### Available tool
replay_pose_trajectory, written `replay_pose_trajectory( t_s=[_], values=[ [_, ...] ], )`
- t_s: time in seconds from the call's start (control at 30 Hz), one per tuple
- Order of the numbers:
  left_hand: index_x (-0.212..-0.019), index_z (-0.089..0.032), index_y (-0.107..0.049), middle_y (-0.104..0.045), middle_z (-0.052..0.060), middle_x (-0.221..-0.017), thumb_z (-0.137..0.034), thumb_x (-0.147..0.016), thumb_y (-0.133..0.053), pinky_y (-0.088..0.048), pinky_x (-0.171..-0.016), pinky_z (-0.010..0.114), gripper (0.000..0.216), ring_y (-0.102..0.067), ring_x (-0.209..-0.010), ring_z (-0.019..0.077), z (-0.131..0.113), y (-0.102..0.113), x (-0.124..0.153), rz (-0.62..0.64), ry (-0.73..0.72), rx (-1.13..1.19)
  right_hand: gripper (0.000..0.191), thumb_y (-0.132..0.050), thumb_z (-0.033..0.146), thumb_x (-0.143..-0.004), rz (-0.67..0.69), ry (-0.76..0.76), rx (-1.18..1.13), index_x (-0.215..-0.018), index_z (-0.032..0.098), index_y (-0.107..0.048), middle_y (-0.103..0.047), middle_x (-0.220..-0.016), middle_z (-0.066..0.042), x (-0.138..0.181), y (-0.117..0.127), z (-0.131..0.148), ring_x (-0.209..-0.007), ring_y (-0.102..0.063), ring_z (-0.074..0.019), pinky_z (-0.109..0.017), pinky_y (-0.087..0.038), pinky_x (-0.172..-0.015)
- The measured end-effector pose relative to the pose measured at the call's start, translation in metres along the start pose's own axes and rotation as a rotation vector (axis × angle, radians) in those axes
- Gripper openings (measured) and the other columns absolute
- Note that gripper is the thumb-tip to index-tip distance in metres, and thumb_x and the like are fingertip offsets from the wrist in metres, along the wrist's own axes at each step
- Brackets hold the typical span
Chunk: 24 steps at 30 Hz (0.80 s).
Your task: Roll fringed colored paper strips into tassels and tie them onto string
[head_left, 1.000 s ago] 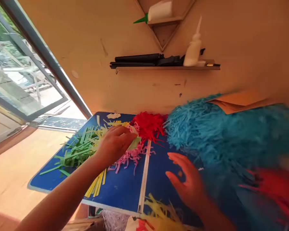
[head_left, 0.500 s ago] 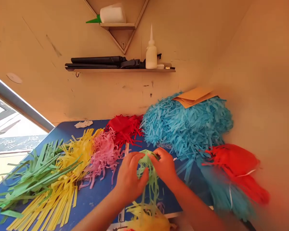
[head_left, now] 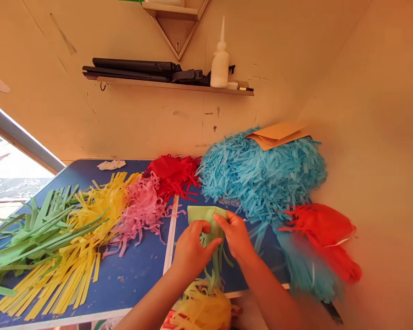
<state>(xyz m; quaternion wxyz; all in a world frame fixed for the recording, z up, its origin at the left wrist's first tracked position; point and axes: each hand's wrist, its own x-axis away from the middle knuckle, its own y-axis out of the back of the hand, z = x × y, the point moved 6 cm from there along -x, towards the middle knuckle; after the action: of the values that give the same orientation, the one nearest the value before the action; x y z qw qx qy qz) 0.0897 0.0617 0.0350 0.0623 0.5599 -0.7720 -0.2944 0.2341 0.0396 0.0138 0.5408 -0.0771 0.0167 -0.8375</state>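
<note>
Both my hands hold a piece of light green fringed paper (head_left: pixel 206 215) over the blue table (head_left: pixel 137 270). My left hand (head_left: pixel 192 250) pinches its lower left side, fingers closed. My right hand (head_left: pixel 237 234) pinches its right side, fingers closed too. The paper's cut strips hang down between my hands toward a yellow fringed bundle (head_left: pixel 201 309) at the table's near edge.
Piles of cut paper lie on the table: green (head_left: pixel 27 229), yellow (head_left: pixel 79 247), pink (head_left: pixel 142 208), red (head_left: pixel 174 174), a large light blue heap (head_left: pixel 261 174) with tan card (head_left: pixel 278 133) on top, orange-red (head_left: pixel 321 233). A wall shelf (head_left: pixel 179 86) carries a glue bottle (head_left: pixel 220 62).
My left hand left the pink and green piles and came to the middle; both hands now grip the green fringed piece. The view swung right.
</note>
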Motion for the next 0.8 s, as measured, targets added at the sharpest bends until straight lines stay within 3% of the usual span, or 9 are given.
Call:
replay_pose_trajectory(
  t_s=[0.1, 0.23, 0.33, 0.43, 0.5, 0.57, 0.6, 0.67, 0.8],
  values=[
    [-0.081, -0.024, -0.065, -0.072, 0.001, -0.078, -0.026, -0.078, -0.063, -0.051, -0.072, 0.035, 0.004, -0.067, -0.076, 0.0205, 0.005, -0.001, 0.001, 0.032, 0.019, 0.01, 0.035, -0.075, 0.049, -0.071, 0.058, -0.012, -0.05, -0.07, 0.017, -0.06, -0.054, -0.063, 0.005, 0.002, -0.002, -0.004, -0.059, -0.045, -0.0116, -0.024, -0.04, -0.059],
    [-0.077, -0.023, -0.068, -0.071, 0.002, -0.076, -0.028, -0.079, -0.06, -0.051, -0.071, 0.031, 0.01, -0.066, -0.073, 0.018, 0.015, 0.003, -0.005, 0.075, 0.085, 0.182, 0.036, -0.073, 0.052, -0.072, 0.191, -0.086, -0.17, -0.074, 0.019, -0.059, -0.056, -0.066, 0.002, 0.005, -0.004, -0.012, -0.062, -0.052, -0.0141, -0.026, -0.046, -0.06],
    [-0.078, -0.02, -0.067, -0.068, 0.002, -0.072, -0.032, -0.078, -0.06, -0.05, -0.065, 0.028, 0.013, -0.063, -0.068, 0.016, 0.026, 0.007, -0.007, 0.155, 0.162, 0.369, 0.035, -0.069, 0.053, -0.074, 0.176, -0.083, -0.076, -0.071, 0.019, -0.06, -0.056, -0.067, 0.0, 0.004, 0.001, -0.015, -0.064, -0.054, -0.016, -0.027, -0.048, -0.059],
    [-0.078, -0.019, -0.067, -0.064, 0.002, -0.068, -0.032, -0.078, -0.059, -0.049, -0.06, 0.028, 0.016, -0.06, -0.063, 0.0164, 0.032, 0.018, -0.009, 0.213, 0.164, 0.365, 0.03, -0.06, 0.046, -0.081, 0.101, 0.075, 0.212, -0.068, 0.019, -0.059, -0.055, -0.064, 0.001, 0.004, 0.006, -0.005, -0.06, -0.053, -0.0151, -0.026, -0.046, -0.059],
    [-0.086, -0.02, -0.068, -0.066, 0.004, -0.077, -0.031, -0.077, -0.059, -0.052, -0.067, 0.033, 0.017, -0.063, -0.074, 0.0207, 0.032, 0.038, -0.011, 0.026, 0.111, 0.186, 0.026, -0.053, 0.038, -0.086, 0.052, 0.234, 0.461, -0.07, 0.019, -0.059, -0.058, -0.067, 0.0, 0.009, 0.004, 0.009, -0.06, -0.053, -0.0147, -0.025, -0.044, -0.059],
    [-0.105, -0.022, -0.065, -0.067, 0.009, -0.101, -0.029, -0.077, -0.06, -0.052, -0.085, 0.042, 0.03, -0.063, -0.099, 0.0267, 0.021, 0.055, -0.008, -0.211, 0.005, -0.022, 0.022, -0.048, 0.029, -0.088, 0.053, 0.4, 0.719, -0.073, 0.02, -0.061, -0.064, -0.077, -0.003, 0.018, -0.007, 0.021, -0.066, -0.058, -0.0158, -0.026, -0.043, -0.062],
    [-0.115, -0.023, -0.061, -0.063, 0.011, -0.116, -0.027, -0.077, -0.061, -0.048, -0.095, 0.046, 0.038, -0.058, -0.112, 0.0286, 0.013, 0.056, -0.006, -0.267, -0.058, -0.101, 0.021, -0.047, 0.026, -0.089, 0.072, 0.478, 0.839, -0.076, 0.02, -0.062, -0.066, -0.083, -0.004, 0.024, -0.015, 0.026, -0.071, -0.06, -0.0168, -0.026, -0.044, -0.064],
    [-0.128, -0.024, -0.053, -0.056, 0.012, -0.132, -0.022, -0.077, -0.06, -0.042, -0.105, 0.048, 0.051, -0.051, -0.125, 0.0293, 0.001, 0.042, -0.002, -0.226, -0.166, -0.185, 0.02, -0.047, 0.02, -0.089, 0.11, 0.606, 1.05, -0.081, 0.02, -0.065, -0.069, -0.091, -0.007, 0.032, -0.029, 0.031, -0.078, -0.063, -0.0189, -0.028, -0.044, -0.068],
    [-0.129, -0.023, -0.055, -0.063, 0.01, -0.128, -0.014, -0.079, -0.052, -0.046, -0.102, 0.048, 0.051, -0.057, -0.12, 0.0276, 0.009, 0.013, -0.002, -0.138, -0.203, -0.263, 0.02, -0.048, 0.016, -0.089, 0.163, 0.727, 1.214, -0.082, 0.019, -0.066, -0.07, -0.091, -0.008, 0.037, -0.036, 0.037, -0.079, -0.064, -0.0199, -0.03, -0.046, -0.069]
  ],
)
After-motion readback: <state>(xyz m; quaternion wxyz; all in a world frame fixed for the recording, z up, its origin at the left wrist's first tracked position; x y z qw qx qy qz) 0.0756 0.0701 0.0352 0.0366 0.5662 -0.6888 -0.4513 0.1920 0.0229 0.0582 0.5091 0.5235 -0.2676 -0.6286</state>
